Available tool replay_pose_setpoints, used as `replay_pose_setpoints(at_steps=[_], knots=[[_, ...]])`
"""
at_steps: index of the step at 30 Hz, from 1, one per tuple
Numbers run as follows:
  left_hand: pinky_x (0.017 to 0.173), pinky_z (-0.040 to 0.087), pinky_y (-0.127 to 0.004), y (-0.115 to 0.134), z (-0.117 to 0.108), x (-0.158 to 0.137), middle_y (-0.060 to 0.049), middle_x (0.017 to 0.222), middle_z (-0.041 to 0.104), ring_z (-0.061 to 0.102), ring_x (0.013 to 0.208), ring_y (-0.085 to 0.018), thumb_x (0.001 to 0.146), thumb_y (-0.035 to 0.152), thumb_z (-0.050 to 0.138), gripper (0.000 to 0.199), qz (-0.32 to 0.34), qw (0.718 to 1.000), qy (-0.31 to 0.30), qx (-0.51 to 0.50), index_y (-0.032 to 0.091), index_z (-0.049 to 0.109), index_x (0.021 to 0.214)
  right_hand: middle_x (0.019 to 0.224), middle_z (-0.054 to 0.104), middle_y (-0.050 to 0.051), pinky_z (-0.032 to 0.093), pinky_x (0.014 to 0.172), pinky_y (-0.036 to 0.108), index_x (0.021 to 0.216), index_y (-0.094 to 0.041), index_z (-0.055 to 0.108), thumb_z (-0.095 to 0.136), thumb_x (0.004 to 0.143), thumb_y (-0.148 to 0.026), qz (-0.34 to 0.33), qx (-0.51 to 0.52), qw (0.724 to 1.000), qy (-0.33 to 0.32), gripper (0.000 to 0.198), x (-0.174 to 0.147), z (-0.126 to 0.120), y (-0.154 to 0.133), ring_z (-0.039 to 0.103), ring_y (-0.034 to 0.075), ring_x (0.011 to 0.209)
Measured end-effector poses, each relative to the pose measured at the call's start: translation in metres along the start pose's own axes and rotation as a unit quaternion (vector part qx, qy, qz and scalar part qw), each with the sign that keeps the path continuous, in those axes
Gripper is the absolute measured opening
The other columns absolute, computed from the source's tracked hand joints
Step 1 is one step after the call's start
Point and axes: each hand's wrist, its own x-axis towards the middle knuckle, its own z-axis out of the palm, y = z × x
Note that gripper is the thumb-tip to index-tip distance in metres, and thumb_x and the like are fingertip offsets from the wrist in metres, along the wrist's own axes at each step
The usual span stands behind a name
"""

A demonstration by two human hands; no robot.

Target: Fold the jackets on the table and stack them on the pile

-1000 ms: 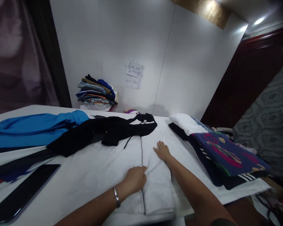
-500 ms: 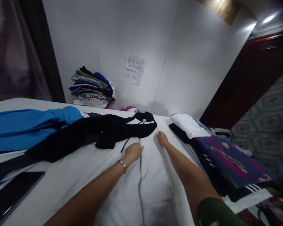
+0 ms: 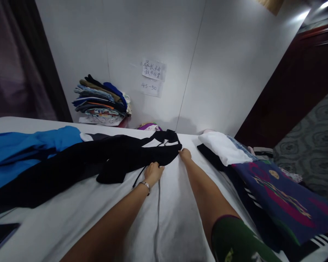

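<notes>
— Hands, for a start?
— Two: left hand (image 3: 153, 174) and right hand (image 3: 185, 154).
— Right by the fingertips?
— One black garment (image 3: 142, 153).
— On the arms?
— One bracelet (image 3: 145, 185), one green sleeve (image 3: 236, 236).
— Counters?
— Just one counter (image 3: 13, 124).
— And over at far left?
— One blue garment (image 3: 54, 140), plus one dark device (image 3: 1, 233), cut off by the edge.
— Clothes piles?
— Two: left pile (image 3: 100, 102) and right pile (image 3: 284, 198).
— Layers in each?
— Too tightly pressed for a sure count.
— Paper on the wall?
— Two sheets: upper note (image 3: 154, 70), lower note (image 3: 151, 88).
— White stripes, bottom right corner?
— Three stripes (image 3: 320, 240).
— Doors?
— Only one door (image 3: 284, 91).
</notes>
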Motion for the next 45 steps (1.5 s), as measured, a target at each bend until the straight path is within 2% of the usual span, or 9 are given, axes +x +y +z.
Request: replay_pose_setpoints(at_steps=[5,13,18,21,26,29,34,38,45], knots=[[0.073,0.043,-0.027,0.017,0.011,0.012,-0.004,0.107,0.069,0.063,0.097,-0.020,0.084,0.028,0.050,0.021,0.011,1.000,0.006,-0.018,0.024,0.066,0.096,0.112,0.065,0.014,0.047,0.079,0.033,0.106,-0.017,0.064,0.040,0.095,-0.033,0.022,-0.002,0.999,0.027,0.032,0.014,0.000,0.018,0.061,0.025,0.103],[0.075,0.041,-0.030,0.013,0.025,0.006,-0.003,0.101,0.068,0.062,0.093,-0.020,0.084,0.026,0.049,0.015,0.022,0.999,0.042,-0.010,0.023,0.062,0.089,0.107,0.067,0.012,0.045,0.083,0.033,0.101,-0.019,0.065,0.046,0.092,-0.035,0.011,-0.007,0.999,0.034,0.027,0.021,0.007,0.030,0.061,0.025,0.103],[0.075,0.040,-0.028,0.010,0.030,0.003,-0.002,0.098,0.067,0.061,0.091,-0.018,0.085,0.027,0.050,0.011,0.039,0.996,0.078,-0.013,0.023,0.060,0.087,0.115,0.064,0.014,0.045,0.083,0.035,0.118,-0.017,0.060,0.040,0.094,-0.039,0.002,0.000,1.000,0.028,0.039,0.016,-0.002,0.027,0.060,0.027,0.107],[0.074,0.040,-0.029,0.009,0.033,0.002,-0.003,0.095,0.066,0.061,0.089,-0.018,0.085,0.026,0.050,0.009,0.051,0.995,0.089,-0.010,0.023,0.059,0.086,0.132,0.054,0.016,0.041,0.094,0.035,0.135,-0.015,0.046,0.037,0.094,-0.044,-0.041,0.000,0.999,0.035,0.051,0.002,-0.005,0.022,0.050,0.027,0.121],[0.076,0.039,-0.028,0.008,0.036,0.004,-0.003,0.095,0.065,0.060,0.090,-0.018,0.084,0.025,0.050,0.008,0.064,0.993,0.094,-0.015,0.022,0.058,0.086,0.156,0.020,0.010,0.014,0.113,0.043,0.148,-0.017,0.023,0.037,0.093,-0.050,-0.141,-0.054,0.988,0.010,0.066,-0.028,0.011,0.019,0.012,0.024,0.143],[0.078,0.039,-0.028,0.007,0.038,0.005,-0.004,0.095,0.065,0.059,0.093,-0.018,0.084,0.023,0.050,0.009,0.068,0.993,0.098,-0.023,0.022,0.058,0.087,0.156,0.017,0.012,0.009,0.113,0.050,0.148,-0.013,0.024,0.029,0.094,-0.054,-0.142,-0.100,0.983,-0.050,0.068,-0.035,0.020,0.022,0.009,0.027,0.143],[0.077,0.040,-0.029,0.006,0.038,0.004,-0.004,0.098,0.065,0.060,0.093,-0.019,0.084,0.022,0.049,0.012,0.064,0.993,0.099,-0.025,0.023,0.060,0.088,0.156,0.017,0.012,0.012,0.112,0.051,0.148,-0.014,0.024,0.027,0.095,-0.054,-0.132,-0.102,0.984,-0.068,0.067,-0.038,0.014,0.020,0.011,0.028,0.143],[0.080,0.040,-0.030,0.006,0.038,0.004,-0.005,0.101,0.064,0.059,0.095,-0.019,0.085,0.022,0.048,0.015,0.067,0.992,0.100,-0.028,0.023,0.061,0.092,0.157,0.014,0.013,0.008,0.113,0.050,0.148,-0.013,0.024,0.029,0.095,-0.052,-0.153,-0.107,0.981,-0.058,0.066,-0.071,0.004,0.025,0.008,0.027,0.144],[0.079,0.042,-0.029,0.006,0.040,0.006,-0.005,0.100,0.067,0.062,0.093,-0.019,0.085,0.025,0.051,0.015,0.063,0.992,0.104,-0.038,0.022,0.064,0.092,0.156,0.018,0.015,0.008,0.114,0.049,0.145,-0.013,0.031,0.031,0.093,-0.059,-0.309,-0.105,0.938,-0.112,0.070,-0.179,0.001,0.056,0.010,0.029,0.144]])
